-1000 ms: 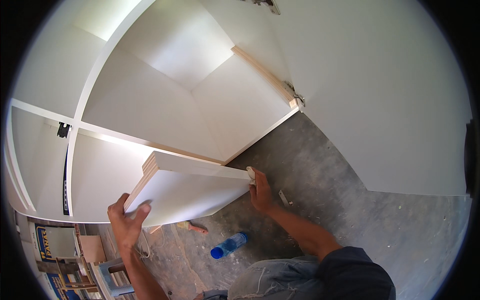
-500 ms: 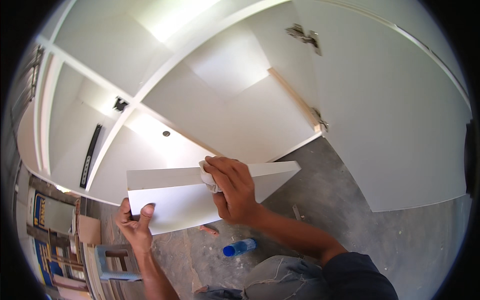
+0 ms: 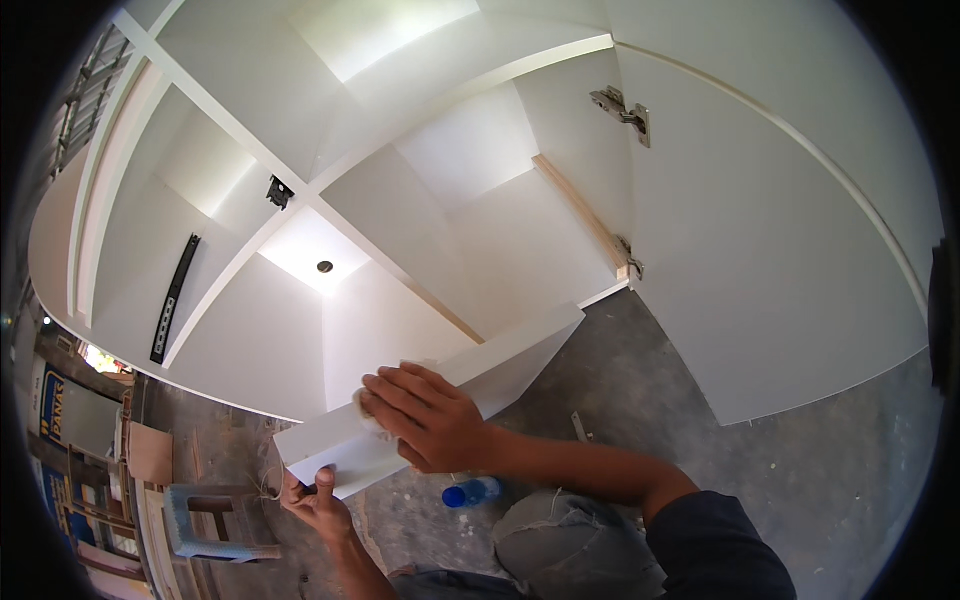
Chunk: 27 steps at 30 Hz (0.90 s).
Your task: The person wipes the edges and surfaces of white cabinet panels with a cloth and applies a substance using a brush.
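Observation:
A long white panel (image 3: 535, 345) with a broad upper face slants across the front of a white cabinet, its right end higher than its left. My left hand (image 3: 325, 510) grips its lower left end, thumb on the near face and fingers behind. On the panel's upper edge, left of its middle, my right hand (image 3: 430, 418) presses a crumpled whitish cloth (image 3: 366, 408), which its fingers mostly cover.
The white cabinet (image 3: 315, 188) has open compartments, a black drawer slide (image 3: 176, 298) and a wooden strip (image 3: 580, 210). Its hinged door (image 3: 770, 260) stands open at right. On the grey floor lie a blue bottle (image 3: 472, 491) and, at left, a bluish stool (image 3: 180, 525).
The panel has tilted, its left end dropping and shifting right. My left hand has moved down and right with it. My right hand and the cloth have slid left and down along the edge.

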Motion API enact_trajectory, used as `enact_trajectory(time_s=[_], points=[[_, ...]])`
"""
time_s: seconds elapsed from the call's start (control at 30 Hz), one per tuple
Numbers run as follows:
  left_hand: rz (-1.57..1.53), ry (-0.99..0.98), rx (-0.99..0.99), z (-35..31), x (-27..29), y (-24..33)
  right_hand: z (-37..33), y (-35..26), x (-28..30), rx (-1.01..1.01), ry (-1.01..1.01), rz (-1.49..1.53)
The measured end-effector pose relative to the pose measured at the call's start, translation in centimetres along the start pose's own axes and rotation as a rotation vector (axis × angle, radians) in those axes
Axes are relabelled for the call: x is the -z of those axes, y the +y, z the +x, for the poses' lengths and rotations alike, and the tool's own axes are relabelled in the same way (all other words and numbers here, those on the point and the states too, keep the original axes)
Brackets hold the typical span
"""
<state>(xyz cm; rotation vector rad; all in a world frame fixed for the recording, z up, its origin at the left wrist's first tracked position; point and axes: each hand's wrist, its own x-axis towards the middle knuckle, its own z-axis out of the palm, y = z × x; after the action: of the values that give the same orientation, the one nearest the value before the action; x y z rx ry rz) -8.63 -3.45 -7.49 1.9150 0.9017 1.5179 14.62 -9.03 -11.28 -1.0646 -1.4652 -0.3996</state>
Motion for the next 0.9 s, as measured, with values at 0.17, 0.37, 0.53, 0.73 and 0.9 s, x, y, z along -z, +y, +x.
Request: enact_trajectory(time_s=[0.17,0.37,0.53,0.73,0.9], points=[[-0.039,0.084,0.031,-1.8,1.3,-1.7,-4.5,4.3,3.1,-0.071,-0.086,-0.074],[-0.054,0.127,0.111,-2.7,2.2,-3.3,-13.0,16.2,8.1,-0.282,-0.023,-0.245],[-0.032,0.175,0.116,-3.3,3.0,-4.6,-11.2,14.8,6.2,-0.39,-0.125,-0.223],[0.01,0.23,0.158,-3.7,4.0,-5.8,-1.0,2.5,-1.5,-0.024,-0.405,0.215],[0.002,0.227,0.172,-4.5,5.3,-6.9,-5.2,9.1,3.3,-0.302,-0.376,-0.01]])
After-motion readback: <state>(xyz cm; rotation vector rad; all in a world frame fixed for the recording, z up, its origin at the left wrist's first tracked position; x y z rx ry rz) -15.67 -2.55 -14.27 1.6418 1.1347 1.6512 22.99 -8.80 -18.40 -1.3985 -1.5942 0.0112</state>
